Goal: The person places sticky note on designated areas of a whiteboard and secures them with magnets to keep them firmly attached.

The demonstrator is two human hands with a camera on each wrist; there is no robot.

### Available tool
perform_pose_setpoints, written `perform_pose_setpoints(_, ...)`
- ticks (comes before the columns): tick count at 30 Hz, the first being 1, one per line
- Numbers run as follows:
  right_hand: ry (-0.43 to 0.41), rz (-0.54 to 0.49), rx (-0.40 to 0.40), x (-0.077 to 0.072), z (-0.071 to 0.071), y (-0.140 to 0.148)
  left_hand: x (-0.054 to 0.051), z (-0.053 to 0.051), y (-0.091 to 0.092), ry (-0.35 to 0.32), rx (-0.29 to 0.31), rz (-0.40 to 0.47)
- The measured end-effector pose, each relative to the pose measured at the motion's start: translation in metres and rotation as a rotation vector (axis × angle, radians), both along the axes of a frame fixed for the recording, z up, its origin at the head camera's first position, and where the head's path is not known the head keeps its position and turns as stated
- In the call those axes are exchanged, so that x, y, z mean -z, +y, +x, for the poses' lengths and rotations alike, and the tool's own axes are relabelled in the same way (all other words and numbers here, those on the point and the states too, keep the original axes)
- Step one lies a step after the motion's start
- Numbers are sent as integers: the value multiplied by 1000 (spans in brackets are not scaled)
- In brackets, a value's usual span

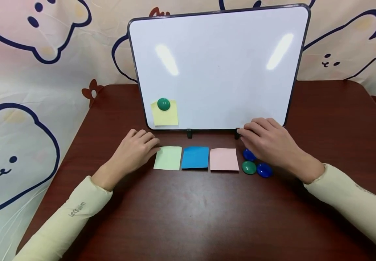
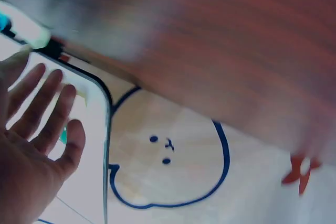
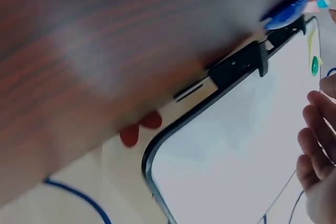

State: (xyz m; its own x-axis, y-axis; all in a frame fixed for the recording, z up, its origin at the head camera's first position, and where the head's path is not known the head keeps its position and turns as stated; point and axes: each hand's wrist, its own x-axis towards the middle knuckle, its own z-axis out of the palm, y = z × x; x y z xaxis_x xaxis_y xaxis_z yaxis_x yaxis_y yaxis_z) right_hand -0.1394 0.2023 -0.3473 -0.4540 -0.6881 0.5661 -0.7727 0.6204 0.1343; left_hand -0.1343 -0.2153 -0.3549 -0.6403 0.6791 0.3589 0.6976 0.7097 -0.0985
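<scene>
Three sticky notes lie in a row on the table: pale green [image 1: 167, 158], blue [image 1: 195, 157] and pink [image 1: 224, 159]. My left hand [image 1: 135, 150] is at the left edge of the green note, its thumb tip close to or touching the paper. In the left wrist view its fingers [image 2: 50, 103] are loosely spread, holding nothing. My right hand [image 1: 269, 143] hovers by two blue magnets [image 1: 264, 170] and a green magnet [image 1: 249, 167], partly covering one blue magnet. Its fingers [image 3: 315, 119] are relaxed and hold nothing in the right wrist view.
A whiteboard [image 1: 220, 69] stands behind the notes on small black feet [image 1: 189, 133]. On its lower left, a round green magnet [image 1: 163, 104] pins a yellow sticky note [image 1: 166, 117]. The dark red table [image 1: 188, 217] backs onto a cartoon-printed curtain [image 1: 15, 83].
</scene>
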Motion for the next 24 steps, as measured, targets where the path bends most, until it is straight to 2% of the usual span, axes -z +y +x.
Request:
perform_pose_setpoints(6,-236,-72,35,5,6,17,6,4,-1,-73,-4,96)
perform_pose_setpoints(12,-439,-46,55,9,8,34,9,4,2,-102,2,160)
perform_pose_setpoints(24,-685,37,13,17,3,50,5,0,0,-253,-43,238)
